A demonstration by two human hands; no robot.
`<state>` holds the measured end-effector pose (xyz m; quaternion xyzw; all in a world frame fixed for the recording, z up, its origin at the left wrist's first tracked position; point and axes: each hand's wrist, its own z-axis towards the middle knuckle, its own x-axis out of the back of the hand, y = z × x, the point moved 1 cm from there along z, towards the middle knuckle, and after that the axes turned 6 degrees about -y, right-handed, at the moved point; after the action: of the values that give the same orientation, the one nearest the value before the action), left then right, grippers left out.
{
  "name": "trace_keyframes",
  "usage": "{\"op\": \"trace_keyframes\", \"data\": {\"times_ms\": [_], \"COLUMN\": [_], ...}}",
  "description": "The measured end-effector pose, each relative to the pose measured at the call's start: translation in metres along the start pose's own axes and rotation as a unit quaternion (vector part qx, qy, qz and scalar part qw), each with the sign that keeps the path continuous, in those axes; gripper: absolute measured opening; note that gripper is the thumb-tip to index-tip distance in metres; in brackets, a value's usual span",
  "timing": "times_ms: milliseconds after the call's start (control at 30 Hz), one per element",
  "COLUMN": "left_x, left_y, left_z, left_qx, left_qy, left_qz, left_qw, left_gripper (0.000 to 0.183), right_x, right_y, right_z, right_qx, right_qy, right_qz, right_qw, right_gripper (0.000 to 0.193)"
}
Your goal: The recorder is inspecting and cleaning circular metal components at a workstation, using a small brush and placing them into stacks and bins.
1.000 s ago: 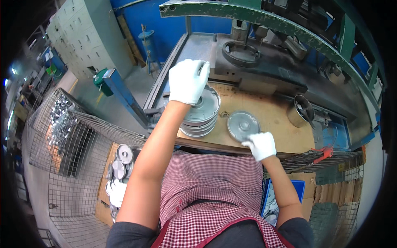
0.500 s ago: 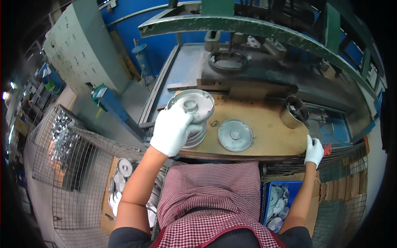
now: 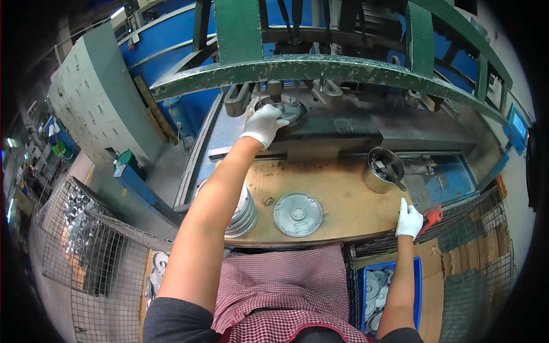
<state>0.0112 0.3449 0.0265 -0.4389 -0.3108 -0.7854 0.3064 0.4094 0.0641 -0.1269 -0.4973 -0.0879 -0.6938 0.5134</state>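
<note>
At the far side my left hand [image 3: 265, 124], in a white glove, is closed on the near left rim of a round silver metal disc [image 3: 292, 112]. The disc lies in or just over a dark ring-shaped fixture [image 3: 301, 121] on the machine bed; the glove hides how it sits. My right hand [image 3: 409, 219], also gloved, is at the board's right front edge, its fingers apart and nothing visible in them. A red handle-like thing [image 3: 433, 216] is just right of it. Another disc [image 3: 297, 214] lies flat on the wooden board [image 3: 343, 206], beside a stack of discs [image 3: 244, 217] partly behind my left forearm.
A green machine frame [image 3: 354, 70] spans above the bed. A metal pot [image 3: 377, 180] with a dark-handled tool stands on the board's right. Below are a blue bin [image 3: 418, 286] of metal parts and wire mesh baskets [image 3: 108, 251]. A control screen [image 3: 518, 124] is at far right.
My left hand has carried the disc from above the stack forward to the ring fixture. The head view has shifted. My right hand remains near the board's right edge.
</note>
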Motion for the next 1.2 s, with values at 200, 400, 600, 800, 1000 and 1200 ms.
{"op": "trace_keyframes", "data": {"times_ms": [200,400,600,800,1000,1200], "left_x": [-0.022,-0.024,-0.006,0.029,0.006,-0.049], "left_y": [-0.045,-0.027,0.005,0.072,0.109,0.097], "left_z": [0.014,0.005,0.0,-0.082,-0.217,-0.265], "left_qx": [-0.101,-0.09,0.029,-0.08,-0.08,0.09], "left_qy": [0.042,0.081,0.014,-0.051,-0.117,-0.207], "left_qz": [0.005,0.019,0.039,0.025,-0.159,-0.04], "left_qw": [0.994,0.993,0.999,0.995,0.977,0.973], "left_gripper": [0.022,0.022,0.026,0.03,0.041,0.077], "right_x": [0.0,-0.002,0.0,0.011,0.002,0.049], "right_y": [-0.005,-0.002,-0.005,0.019,0.114,0.028], "right_z": [0.001,-0.001,-0.001,0.004,0.002,-0.003], "right_qx": [0.017,0.027,0.034,-0.023,-0.181,-0.072], "right_qy": [0.015,0.043,0.044,0.062,0.098,0.043], "right_qz": [0.019,0.026,0.016,0.295,0.299,0.459], "right_qw": [1.0,0.998,0.998,0.953,0.932,0.885], "right_gripper": [0.05,0.046,0.047,0.032,0.072,0.059]}}
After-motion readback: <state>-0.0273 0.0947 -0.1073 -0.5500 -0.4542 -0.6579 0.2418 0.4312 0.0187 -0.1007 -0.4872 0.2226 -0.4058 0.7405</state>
